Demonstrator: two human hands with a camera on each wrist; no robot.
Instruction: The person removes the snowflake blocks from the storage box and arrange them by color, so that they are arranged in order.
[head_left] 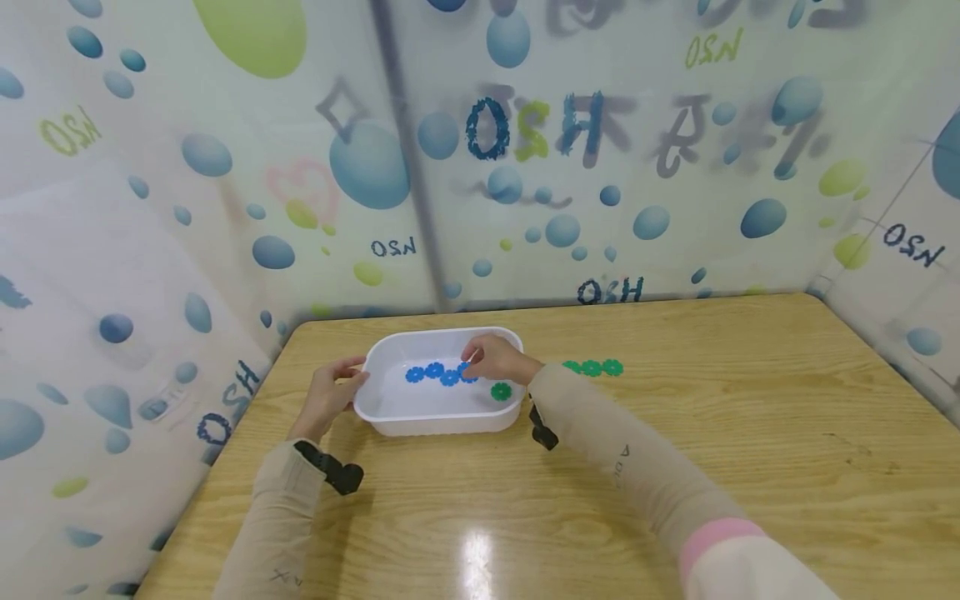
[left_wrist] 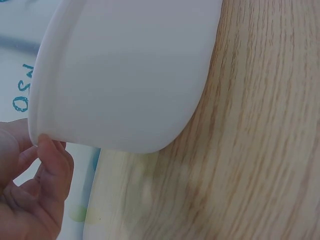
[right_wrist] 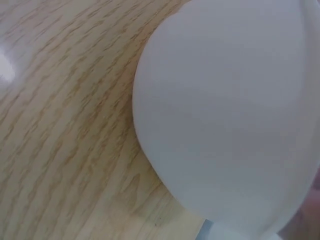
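Note:
A white plastic tub [head_left: 435, 427] with rounded corners stands on the table. My left hand [head_left: 333, 396] grips its left end; in the left wrist view, fingers and thumb meet at the rim. Inside lies a wavy row of several blue flower-shaped plastic pieces [head_left: 435, 370], plus one green flower-shaped piece [head_left: 501, 391] near the right end. My right hand [head_left: 498, 358] reaches over the right side, fingers bent, and pinches the blue piece at the row's right end, partly hiding it. In the right wrist view, the tub's outer wall [right_wrist: 225, 110] covers most of that hand.
Right of the tub, more green flower-shaped pieces [head_left: 592, 368] lie in a row on the wooden table [head_left: 712, 417], partly behind the right wrist. A printed curtain [head_left: 525, 167] with blue and green drops hangs along the table's back edge and both sides.

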